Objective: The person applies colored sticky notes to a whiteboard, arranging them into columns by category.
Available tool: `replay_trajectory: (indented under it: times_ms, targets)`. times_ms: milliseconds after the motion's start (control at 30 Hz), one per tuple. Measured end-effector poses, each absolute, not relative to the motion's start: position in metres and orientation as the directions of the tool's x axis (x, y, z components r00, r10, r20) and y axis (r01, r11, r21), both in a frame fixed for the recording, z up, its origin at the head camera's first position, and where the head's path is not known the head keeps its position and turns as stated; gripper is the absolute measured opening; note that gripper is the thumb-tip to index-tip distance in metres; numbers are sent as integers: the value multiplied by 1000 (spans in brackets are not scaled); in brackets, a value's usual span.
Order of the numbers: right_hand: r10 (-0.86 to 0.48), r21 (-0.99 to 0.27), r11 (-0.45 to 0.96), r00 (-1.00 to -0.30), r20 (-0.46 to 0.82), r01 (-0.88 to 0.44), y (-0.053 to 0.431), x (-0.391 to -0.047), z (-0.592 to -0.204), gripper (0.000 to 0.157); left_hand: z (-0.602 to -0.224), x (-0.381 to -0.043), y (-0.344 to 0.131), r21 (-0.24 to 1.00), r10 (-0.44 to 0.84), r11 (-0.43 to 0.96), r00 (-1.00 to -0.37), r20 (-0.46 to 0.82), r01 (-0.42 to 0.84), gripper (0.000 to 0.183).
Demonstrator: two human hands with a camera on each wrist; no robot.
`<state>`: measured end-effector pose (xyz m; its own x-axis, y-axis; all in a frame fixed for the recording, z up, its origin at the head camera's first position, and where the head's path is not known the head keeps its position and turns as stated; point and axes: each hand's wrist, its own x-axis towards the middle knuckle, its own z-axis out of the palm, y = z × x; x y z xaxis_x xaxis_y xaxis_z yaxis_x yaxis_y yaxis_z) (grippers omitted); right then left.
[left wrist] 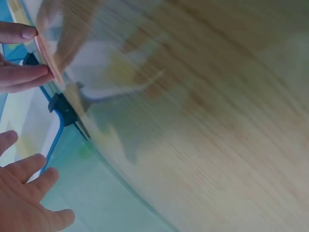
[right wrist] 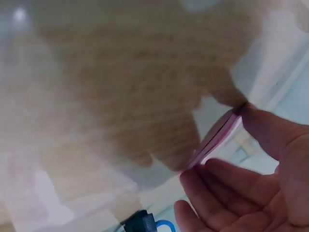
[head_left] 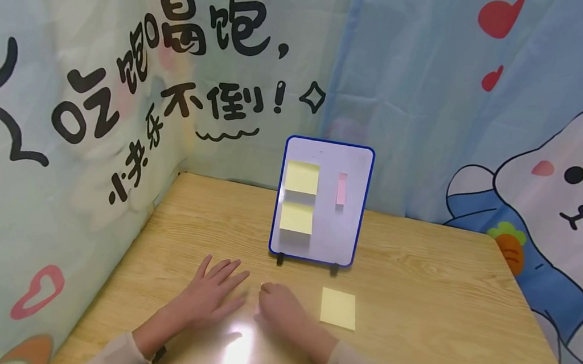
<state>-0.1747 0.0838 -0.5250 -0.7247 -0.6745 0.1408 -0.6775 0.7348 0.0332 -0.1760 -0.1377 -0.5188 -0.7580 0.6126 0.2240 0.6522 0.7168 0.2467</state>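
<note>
My right hand [head_left: 283, 313] is low over the table, left of a yellow sticky note [head_left: 338, 308] that lies flat. In the right wrist view its thumb and fingertips pinch the two ends of a slim pink sticky note [right wrist: 216, 140], which looks slightly bowed at the tabletop. The left wrist view shows the same pink strip edge-on between those fingers. My left hand [head_left: 208, 295] hovers or rests beside it with fingers spread, holding nothing. In the head view the pink strip is mostly hidden by my right hand.
Behind the hands stands a small blue-rimmed whiteboard [head_left: 326, 225] on black feet. It bears two yellow notes, one above the other, and a narrow pink note [head_left: 341, 189]. Printed cloth walls [head_left: 403, 128] border the wooden table [head_left: 442, 285] at the back and left.
</note>
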Motion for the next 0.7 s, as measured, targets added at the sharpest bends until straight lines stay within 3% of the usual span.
replay_trajectory:
  times_ms: [233,533,700]
  targets:
    - [-750,175,661,-642,157,-729,86,-175,-523,23,-520,-175,-136,246,618,715,-756,214,655,55]
    - [-763,163,645,-637,105,-746,89,-170,-524,23,-522,-173,-136,232,625,715,-752,209,659,54]
    - [-783,227,613,-620,45,-757,87,-167,-518,12,-522,-175,-135,212,632,713,-744,218,668,54]
